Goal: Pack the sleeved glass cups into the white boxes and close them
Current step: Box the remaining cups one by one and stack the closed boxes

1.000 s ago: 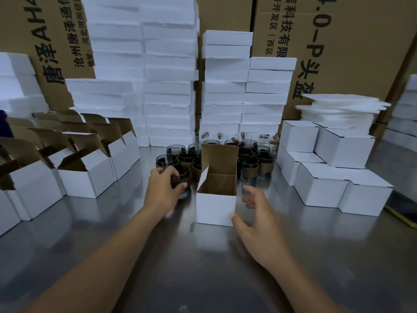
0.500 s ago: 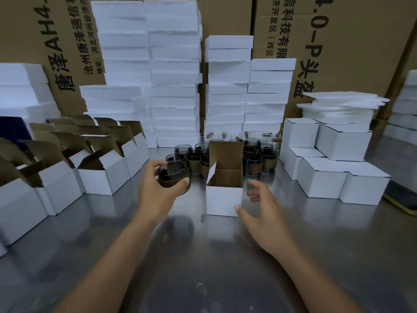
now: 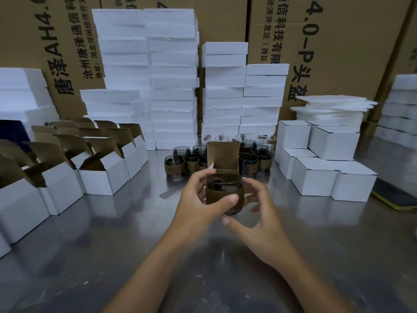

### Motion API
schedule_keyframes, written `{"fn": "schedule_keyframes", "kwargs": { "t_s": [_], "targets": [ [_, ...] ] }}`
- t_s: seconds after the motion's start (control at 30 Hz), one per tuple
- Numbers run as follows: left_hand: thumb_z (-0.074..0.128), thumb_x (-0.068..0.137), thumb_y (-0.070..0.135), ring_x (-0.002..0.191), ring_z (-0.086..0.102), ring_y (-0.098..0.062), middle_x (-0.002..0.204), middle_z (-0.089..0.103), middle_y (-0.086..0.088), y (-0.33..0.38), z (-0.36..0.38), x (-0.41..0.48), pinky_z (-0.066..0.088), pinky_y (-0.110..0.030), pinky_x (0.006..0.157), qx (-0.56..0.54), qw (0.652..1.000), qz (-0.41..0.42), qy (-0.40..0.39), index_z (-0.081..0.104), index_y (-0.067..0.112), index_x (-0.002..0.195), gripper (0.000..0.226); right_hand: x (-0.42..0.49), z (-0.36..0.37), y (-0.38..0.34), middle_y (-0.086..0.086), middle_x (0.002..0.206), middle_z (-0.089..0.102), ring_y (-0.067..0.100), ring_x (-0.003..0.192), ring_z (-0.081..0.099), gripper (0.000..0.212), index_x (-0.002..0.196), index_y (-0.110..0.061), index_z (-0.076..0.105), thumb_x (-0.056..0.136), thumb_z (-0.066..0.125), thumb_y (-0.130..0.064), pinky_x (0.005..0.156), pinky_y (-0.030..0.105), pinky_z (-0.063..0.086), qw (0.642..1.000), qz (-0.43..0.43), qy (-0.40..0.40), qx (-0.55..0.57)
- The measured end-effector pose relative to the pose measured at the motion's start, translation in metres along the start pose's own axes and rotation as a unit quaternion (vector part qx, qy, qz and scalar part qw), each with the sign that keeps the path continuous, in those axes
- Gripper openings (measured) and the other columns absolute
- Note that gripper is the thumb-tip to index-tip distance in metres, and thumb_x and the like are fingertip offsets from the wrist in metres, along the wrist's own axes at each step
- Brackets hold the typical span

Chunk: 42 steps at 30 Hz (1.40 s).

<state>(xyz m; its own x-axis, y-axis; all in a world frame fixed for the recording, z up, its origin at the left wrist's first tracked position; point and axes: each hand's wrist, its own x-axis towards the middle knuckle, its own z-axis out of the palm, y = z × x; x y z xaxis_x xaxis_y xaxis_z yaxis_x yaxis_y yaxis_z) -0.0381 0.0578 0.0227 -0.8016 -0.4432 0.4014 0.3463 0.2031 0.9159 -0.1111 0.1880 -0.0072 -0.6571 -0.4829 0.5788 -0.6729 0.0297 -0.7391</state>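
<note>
Left grip (image 3: pixel 196 199), right grip (image 3: pixel 259 219) bare; forearms (image 3: pixel 146 267) bare; left thumbnail (image 3: pixel 233 198) short, plain.

Smoky dark glass on the cup (image 3: pixel 225 180), wrapped in a plain brown sleeve (image 3: pixel 223 198), and behind it a box (image 3: pixel 223 154) white outside, kraft brown inside its flap! Closed boxes (image 3: pixel 316 180) are clean white with thin dark edge lines, foam stacks (image 3: pixel 171 75) bright white, cartons (image 3: pixel 338 41) tan with black print. The table (image 3: pixel 112 245) gleams dull grey, and a dark pad (image 3: pixel 397 196) at its edge shows a yellow rim.
</note>
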Motion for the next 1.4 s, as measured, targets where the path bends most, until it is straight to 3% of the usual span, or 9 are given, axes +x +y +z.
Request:
{"fn": "schedule_keyframes", "kwargs": {
  "t_s": [0.1, 0.2, 0.33, 0.47, 0.57, 0.67, 0.77, 1.0, 1.4],
  "targets": [
    [0.081, 0.068, 0.015, 0.089, 0.063, 0.006, 0.106, 0.064, 0.009, -0.007, 0.004, -0.003, 0.049, -0.01, 0.064, -0.008, 1.0, -0.022, -0.001, 0.055, 0.028, 0.114, 0.054, 0.001, 0.002, -0.001, -0.034, 0.115, 0.051, -0.006, 0.106, 0.052, 0.069, 0.119, -0.055, 0.035, 0.06, 0.071, -0.06, 0.078, 0.003, 0.037, 0.999, 0.022, -0.032, 0.027],
    [0.079, 0.059, 0.037, 0.092, 0.065, 0.002, 0.107, 0.066, 0.007, -0.011, 0.003, -0.002, 0.052, -0.014, 0.068, -0.032, 0.998, -0.051, -0.001, 0.058, 0.029, 0.114, 0.059, 0.004, 0.005, 0.0, -0.032, 0.109, 0.055, -0.005, 0.101, 0.057, 0.068, 0.118, -0.051, 0.04, 0.059, 0.073, -0.06, 0.076, 0.007, 0.042, 0.997, 0.048, -0.038, 0.054],
    [0.069, 0.065, 0.045, 0.11, 0.063, -0.019, 0.115, 0.068, -0.004, -0.017, -0.002, 0.002, 0.052, -0.035, 0.093, -0.115, 0.99, -0.083, -0.026, 0.061, 0.02, 0.121, 0.061, 0.007, 0.006, 0.001, -0.015, 0.104, 0.066, 0.001, 0.095, 0.064, 0.057, 0.116, -0.035, 0.051, 0.067, 0.078, -0.045, 0.072, 0.014, 0.047, 0.988, 0.071, -0.017, 0.139],
    [0.07, 0.067, 0.045, 0.105, 0.065, -0.022, 0.111, 0.07, -0.007, -0.019, -0.003, 0.001, 0.052, -0.038, 0.091, -0.117, 0.988, -0.09, -0.042, 0.059, 0.023, 0.122, 0.06, 0.006, 0.004, 0.0, -0.02, 0.1, 0.068, -0.002, 0.094, 0.063, 0.042, 0.123, -0.027, 0.051, 0.084, 0.066, -0.027, 0.074, 0.01, 0.045, 0.979, 0.098, -0.054, 0.169],
    [0.072, 0.064, 0.044, 0.103, 0.066, -0.025, 0.109, 0.07, -0.01, -0.021, -0.001, -0.001, 0.05, -0.045, 0.094, -0.107, 0.989, -0.094, -0.032, 0.061, 0.025, 0.118, 0.058, 0.004, 0.005, -0.002, -0.025, 0.1, 0.066, -0.006, 0.093, 0.062, 0.046, 0.121, -0.032, 0.05, 0.079, 0.062, -0.045, 0.075, 0.008, 0.044, 0.977, 0.113, -0.071, 0.168],
    [0.072, 0.063, 0.042, 0.102, 0.066, -0.024, 0.111, 0.068, -0.012, -0.021, 0.0, -0.002, 0.051, -0.042, 0.092, -0.111, 0.988, -0.1, -0.034, 0.06, 0.025, 0.117, 0.058, 0.005, 0.005, -0.004, -0.021, 0.092, 0.066, -0.009, 0.085, 0.061, 0.061, 0.116, -0.03, 0.053, 0.064, 0.059, -0.06, 0.07, 0.01, 0.045, 0.979, 0.126, -0.047, 0.153],
    [0.069, 0.069, 0.038, 0.102, 0.067, -0.021, 0.109, 0.07, -0.01, -0.021, -0.001, -0.002, 0.056, -0.034, 0.084, -0.133, 0.985, -0.104, -0.048, 0.059, 0.021, 0.12, 0.055, 0.007, 0.004, -0.005, -0.016, 0.093, 0.066, -0.007, 0.083, 0.063, 0.055, 0.109, -0.027, 0.053, 0.063, 0.062, -0.055, 0.066, 0.009, 0.047, 0.972, 0.147, -0.023, 0.183],
    [0.055, 0.084, 0.033, 0.101, 0.067, -0.021, 0.117, 0.067, -0.009, -0.022, -0.004, 0.001, 0.054, -0.028, 0.08, -0.198, 0.97, -0.119, -0.078, 0.063, 0.016, 0.119, 0.04, 0.015, -0.002, -0.009, 0.004, 0.084, 0.073, 0.014, 0.071, 0.069, 0.025, 0.102, -0.016, 0.061, 0.092, 0.049, -0.036, 0.061, 0.025, 0.049, 0.921, 0.25, 0.013, 0.298],
    [0.056, 0.083, 0.035, 0.108, 0.064, -0.024, 0.123, 0.064, -0.005, -0.024, -0.007, 0.002, 0.053, -0.034, 0.092, -0.2, 0.969, -0.12, -0.088, 0.061, 0.016, 0.123, 0.044, 0.017, -0.003, -0.007, 0.002, 0.072, 0.072, 0.012, 0.062, 0.066, 0.03, 0.092, -0.021, 0.062, 0.096, 0.038, -0.039, 0.065, 0.03, 0.045, 0.907, 0.27, 0.01, 0.324]
  ]
}}
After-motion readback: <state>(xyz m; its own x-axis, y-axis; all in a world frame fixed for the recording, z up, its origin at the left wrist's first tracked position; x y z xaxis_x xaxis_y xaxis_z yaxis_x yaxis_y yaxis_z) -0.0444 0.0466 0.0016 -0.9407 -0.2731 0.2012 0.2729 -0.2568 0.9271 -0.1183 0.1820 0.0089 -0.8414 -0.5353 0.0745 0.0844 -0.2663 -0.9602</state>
